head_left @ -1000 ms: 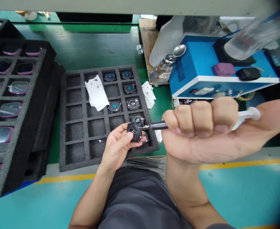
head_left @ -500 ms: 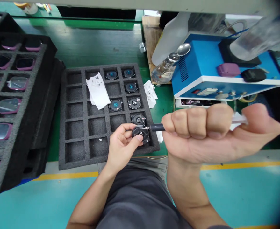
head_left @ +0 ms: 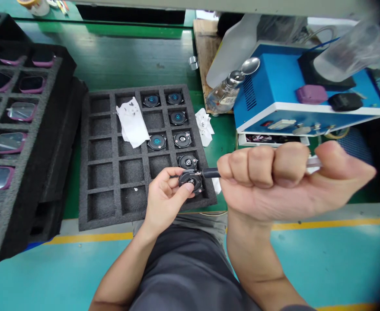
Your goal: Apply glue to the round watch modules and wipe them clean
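Note:
Close to the tray's near right corner, my left hand (head_left: pixel 165 194) pinches a round black watch case (head_left: pixel 190 181) between thumb and fingers, its sensor side facing up. My right hand (head_left: pixel 270 172) is wrapped in a fist round a slim tool with a black barrel (head_left: pixel 211 172). The tool's thin metal tip meets the case's upper right edge; whether it sits in an opening there, I cannot tell. A pale translucent end shows beside my right thumb. More round watch cases, such as this one (head_left: pixel 187 162), sit in the grey foam tray (head_left: pixel 114 168) beneath.
White paper (head_left: pixel 133 123) with small dark bits lies across the tray. At left stand stacked foam trays (head_left: pixel 52 108) of purple-framed square watches. To the right are a glass bottle (head_left: pixel 224 97), a blue box (head_left: pixel 283 82) and crumpled white paper (head_left: pixel 204 127).
My right fist and the tool have shifted slightly left, with the thumb moved inward. My left hand and the watch case stay in place.

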The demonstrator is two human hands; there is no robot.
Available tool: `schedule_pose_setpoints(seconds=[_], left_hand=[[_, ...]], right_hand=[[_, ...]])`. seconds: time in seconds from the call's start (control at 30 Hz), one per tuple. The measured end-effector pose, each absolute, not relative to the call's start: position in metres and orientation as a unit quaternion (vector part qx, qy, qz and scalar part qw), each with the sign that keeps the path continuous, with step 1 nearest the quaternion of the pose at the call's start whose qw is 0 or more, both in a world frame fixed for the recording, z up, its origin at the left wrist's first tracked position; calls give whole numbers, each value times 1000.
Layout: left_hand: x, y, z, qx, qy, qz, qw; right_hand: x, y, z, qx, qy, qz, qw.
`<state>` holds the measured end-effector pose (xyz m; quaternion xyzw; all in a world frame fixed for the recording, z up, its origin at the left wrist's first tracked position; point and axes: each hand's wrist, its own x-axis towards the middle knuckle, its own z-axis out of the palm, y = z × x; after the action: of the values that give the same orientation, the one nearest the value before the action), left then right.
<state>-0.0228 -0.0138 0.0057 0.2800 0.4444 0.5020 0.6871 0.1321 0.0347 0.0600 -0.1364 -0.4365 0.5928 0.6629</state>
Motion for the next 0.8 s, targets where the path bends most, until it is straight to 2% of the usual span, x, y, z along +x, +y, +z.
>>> schedule_pose_setpoints(seconds=[0.8], left_hand=[[-22, -14, 6, 274, 438, 503, 693]], right_hand=[[132, 35, 62, -147, -418, 585, 679]])
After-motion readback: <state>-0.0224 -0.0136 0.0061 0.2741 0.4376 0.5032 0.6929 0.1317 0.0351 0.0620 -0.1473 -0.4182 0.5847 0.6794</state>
